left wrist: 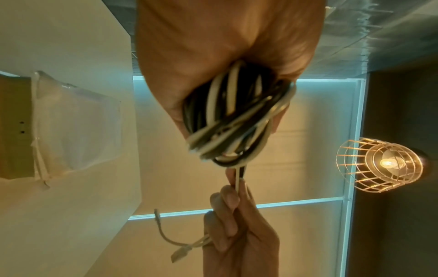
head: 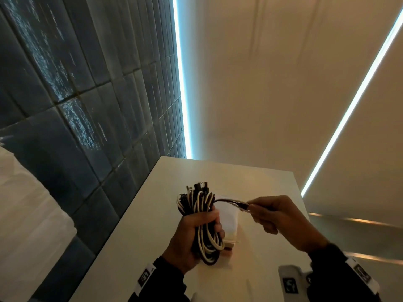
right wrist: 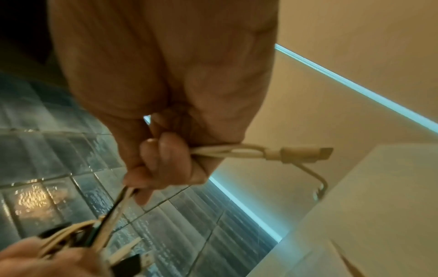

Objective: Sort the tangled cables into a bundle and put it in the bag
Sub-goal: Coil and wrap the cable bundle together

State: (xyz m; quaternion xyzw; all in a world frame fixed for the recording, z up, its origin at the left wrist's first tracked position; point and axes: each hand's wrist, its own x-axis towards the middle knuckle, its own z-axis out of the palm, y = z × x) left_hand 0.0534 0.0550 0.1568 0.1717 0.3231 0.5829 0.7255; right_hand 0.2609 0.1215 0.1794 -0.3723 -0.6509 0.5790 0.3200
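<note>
1. The left hand (head: 192,234) has its fingers wrapped tight around the middle of the bundle (head: 199,216), a coil of black and white cables held up above the table (head: 152,214). Makes sense to grip it at the waist so the loops can't spring apart.

2. The right hand (head: 281,216) is closed around the loose tails (head: 231,202) coming off the top of the coil, off to the right of it. They run fairly straight between the two hands, so my guess is they're being held taut for wrapping around the coil.

3. In the right wrist view a white plug (right wrist: 305,154) pokes out the far side of that fist, so there's only a short bit of spare length.

4. The bag (left wrist: 78,127) is a clear plastic one, lying flat on the table just behind and under the bundle. From here I can't tell if its mouth is open.

5. So the cables are mostly gathered and nothing's in the bag yet. I'd say the next bit needs those tails tucked or wound, otherwise the coil could loosen on the way in.
</note>
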